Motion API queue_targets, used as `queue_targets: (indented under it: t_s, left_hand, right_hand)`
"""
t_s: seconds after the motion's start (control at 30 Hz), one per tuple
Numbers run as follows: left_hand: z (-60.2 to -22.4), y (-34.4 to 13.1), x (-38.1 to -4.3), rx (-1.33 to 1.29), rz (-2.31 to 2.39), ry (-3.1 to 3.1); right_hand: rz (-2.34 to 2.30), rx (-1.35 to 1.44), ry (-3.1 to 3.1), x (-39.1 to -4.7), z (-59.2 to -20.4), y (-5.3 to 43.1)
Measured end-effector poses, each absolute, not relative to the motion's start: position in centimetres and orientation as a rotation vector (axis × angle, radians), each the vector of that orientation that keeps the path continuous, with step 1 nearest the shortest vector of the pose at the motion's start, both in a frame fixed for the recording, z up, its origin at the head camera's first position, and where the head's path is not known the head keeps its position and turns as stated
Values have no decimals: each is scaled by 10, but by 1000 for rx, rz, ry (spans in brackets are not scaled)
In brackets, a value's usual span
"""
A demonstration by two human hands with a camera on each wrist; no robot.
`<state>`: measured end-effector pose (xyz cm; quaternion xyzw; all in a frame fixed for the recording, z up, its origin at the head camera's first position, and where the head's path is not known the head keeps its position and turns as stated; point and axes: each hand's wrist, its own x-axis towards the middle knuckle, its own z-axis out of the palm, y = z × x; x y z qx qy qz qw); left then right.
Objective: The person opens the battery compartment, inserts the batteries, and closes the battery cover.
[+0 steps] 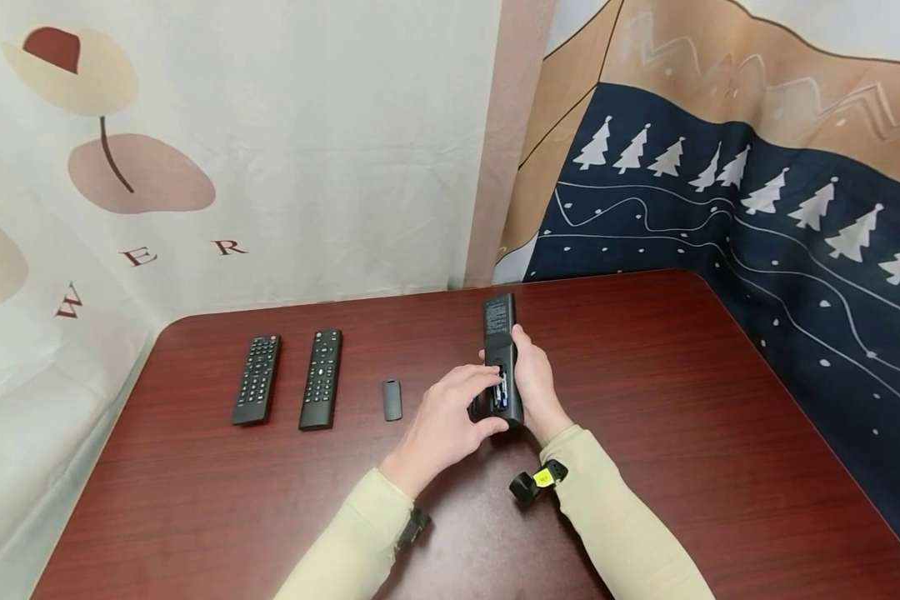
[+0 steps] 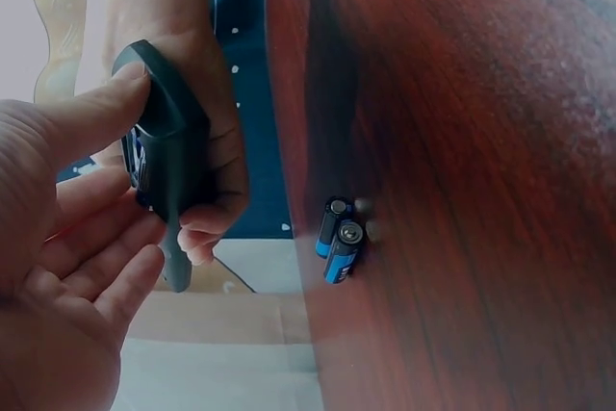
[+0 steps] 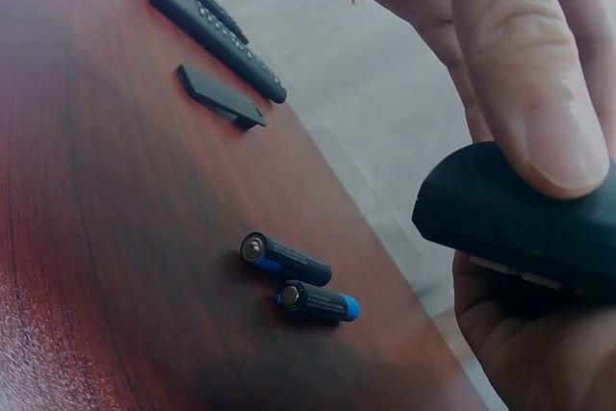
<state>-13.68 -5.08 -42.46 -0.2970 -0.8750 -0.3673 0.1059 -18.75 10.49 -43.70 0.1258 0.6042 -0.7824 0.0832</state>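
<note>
A black remote control (image 1: pixel 499 321) is held back side up in my right hand (image 1: pixel 536 387), whose fingers wrap its right side and underside. Its battery compartment is uncovered, and a battery (image 1: pixel 502 393) shows inside. My left hand (image 1: pixel 446 417) pinches the remote's near end: the thumb lies on that end, and the fingers reach to the compartment. In the left wrist view its other fingers (image 2: pixel 106 247) spread loosely beside the remote. Two loose blue-and-black batteries (image 3: pixel 322 303) lie side by side on the table below the hands. A small black battery cover (image 1: pixel 392 400) rests left of my left hand.
Two more black remotes, one farther left (image 1: pixel 257 379) and one nearer (image 1: pixel 321 379), lie buttons up on the reddish-brown table (image 1: pixel 195 517). A pale printed curtain (image 1: pixel 345 167) hangs behind, and a dark blue one with white trees (image 1: pixel 660 192) borders the right side.
</note>
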Motion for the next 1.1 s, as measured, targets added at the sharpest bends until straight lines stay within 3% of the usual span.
queue_targets:
  t_s: [1.1]
  left_hand:
    - [-427, -47, -134, -1035, -789, -2534]
  right_hand:
    - [-2372, 423, 1718, -188, -432, 109]
